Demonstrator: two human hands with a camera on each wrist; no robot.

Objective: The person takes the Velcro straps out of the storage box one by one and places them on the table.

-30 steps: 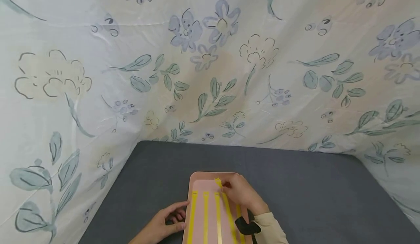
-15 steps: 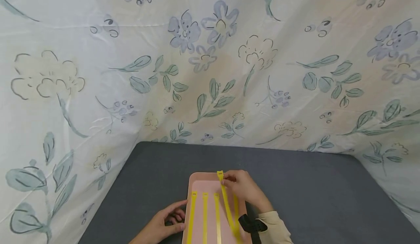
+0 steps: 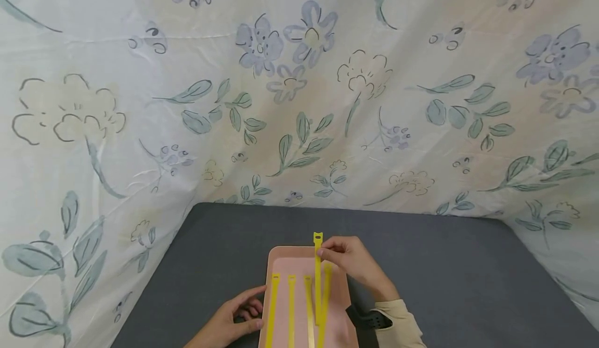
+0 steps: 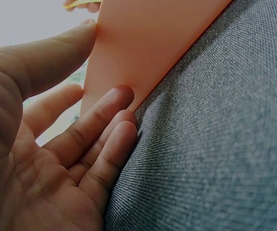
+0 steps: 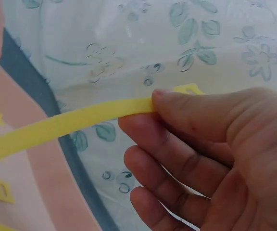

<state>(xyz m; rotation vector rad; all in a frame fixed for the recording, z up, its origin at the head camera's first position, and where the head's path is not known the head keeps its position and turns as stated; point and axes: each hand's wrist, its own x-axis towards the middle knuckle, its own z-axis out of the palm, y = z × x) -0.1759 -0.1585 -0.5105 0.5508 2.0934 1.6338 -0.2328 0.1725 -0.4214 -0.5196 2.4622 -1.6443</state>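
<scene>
My right hand [image 3: 357, 265] pinches a yellow hook-and-loop cable tie [image 3: 318, 288] between thumb and fingertips, just below its slotted head. The tie hangs lengthwise over a pink tray [image 3: 294, 251]; in the right wrist view its strap [image 5: 88, 117] stretches left from the fingers. Several similar yellow cable ties [image 3: 291, 311] lie side by side in the tray, heads at the far end. My left hand [image 3: 236, 314] is at the tray's left side. Seen from the left wrist, its thumb and fingers [image 4: 117, 98] touch the tray's outer wall [image 4: 143, 48], fingers fairly straight.
The tray stands on a dark grey cloth-covered table [image 3: 444, 275], its near end cut off by the frame. Behind and at both sides hangs a pale floral curtain [image 3: 299, 103]. A black band [image 3: 369, 318] circles my right wrist.
My right hand has lifted the cable tie up from the tray and drawn slightly right. The tie now hangs straighter, baring another one beneath. My left hand stays at the tray's side.
</scene>
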